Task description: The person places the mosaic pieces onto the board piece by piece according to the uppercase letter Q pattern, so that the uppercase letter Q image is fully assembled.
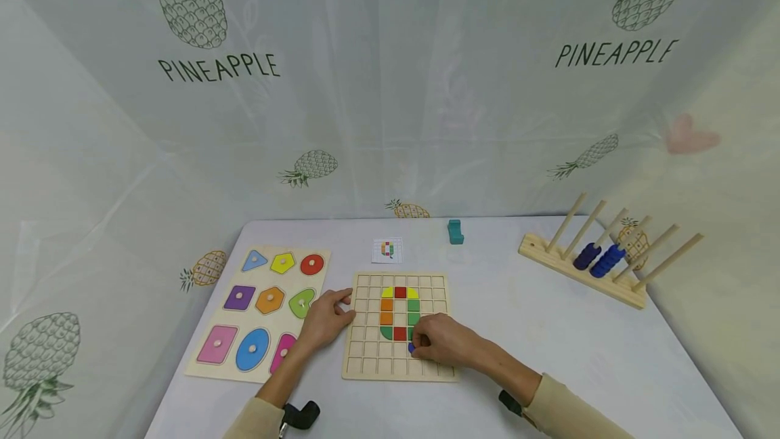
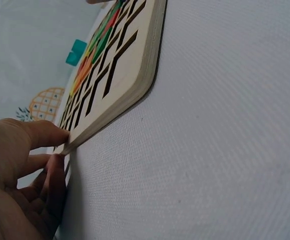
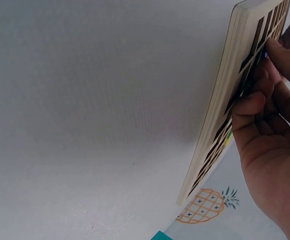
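A square wooden grid board [image 1: 365, 358] lies on the table, with a ring of yellow, red, orange and green tiles set in its cells. My left hand [image 1: 329, 320] holds the board by its left edge, thumb and fingers close together at the rim in the left wrist view. Over the board's lower right part, my right hand [image 1: 447, 341] pinches a small blue tile [image 1: 412, 348] just below the green corner tile. The fingers hide most of this tile. Beyond the board lies a small white card [image 1: 387, 251] printed with a similar coloured pattern.
On the left lies a shape puzzle board [image 1: 207, 370] with knobbed pieces, partly under my left forearm. A teal block [image 1: 455, 232] stands at the back. To the right is a wooden peg stand [image 1: 548, 253] with dark blue beads [image 1: 607, 261] on two pegs.
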A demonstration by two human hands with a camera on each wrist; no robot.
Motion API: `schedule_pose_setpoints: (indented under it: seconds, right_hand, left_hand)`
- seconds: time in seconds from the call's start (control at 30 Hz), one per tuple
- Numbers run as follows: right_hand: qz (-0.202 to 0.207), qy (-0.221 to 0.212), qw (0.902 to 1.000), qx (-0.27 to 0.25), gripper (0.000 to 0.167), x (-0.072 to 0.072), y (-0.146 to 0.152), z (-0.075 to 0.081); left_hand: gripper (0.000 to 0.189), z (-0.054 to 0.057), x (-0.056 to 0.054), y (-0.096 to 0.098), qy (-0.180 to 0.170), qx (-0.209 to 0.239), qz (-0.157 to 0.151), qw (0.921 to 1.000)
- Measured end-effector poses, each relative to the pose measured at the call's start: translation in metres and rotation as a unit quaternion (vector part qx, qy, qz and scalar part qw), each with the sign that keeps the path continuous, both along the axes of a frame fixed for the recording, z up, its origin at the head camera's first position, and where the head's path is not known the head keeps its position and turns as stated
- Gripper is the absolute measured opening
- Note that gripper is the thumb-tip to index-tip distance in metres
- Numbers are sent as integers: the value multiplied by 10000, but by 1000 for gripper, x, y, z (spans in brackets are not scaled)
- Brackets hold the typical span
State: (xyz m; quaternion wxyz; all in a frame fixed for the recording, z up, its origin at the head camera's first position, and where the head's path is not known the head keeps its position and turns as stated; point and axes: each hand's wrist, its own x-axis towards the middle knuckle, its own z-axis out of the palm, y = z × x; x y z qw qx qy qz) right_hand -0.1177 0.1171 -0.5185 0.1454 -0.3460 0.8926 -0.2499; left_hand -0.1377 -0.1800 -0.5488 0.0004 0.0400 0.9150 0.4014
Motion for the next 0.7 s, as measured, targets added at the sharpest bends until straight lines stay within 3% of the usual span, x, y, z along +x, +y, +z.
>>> schedule_pose_setpoints:
  seconds: [0.4,0.7]
  right_hand:
    - [-47,142,9999,-4,20,1,-1,-4]
    - [-149,-155,9997,-81,15,-1,3,-1]
  left_hand:
    - [49,2,1,1,-113,70,60,9999]
    - [48,5,3,1,-90,162,37,9998]
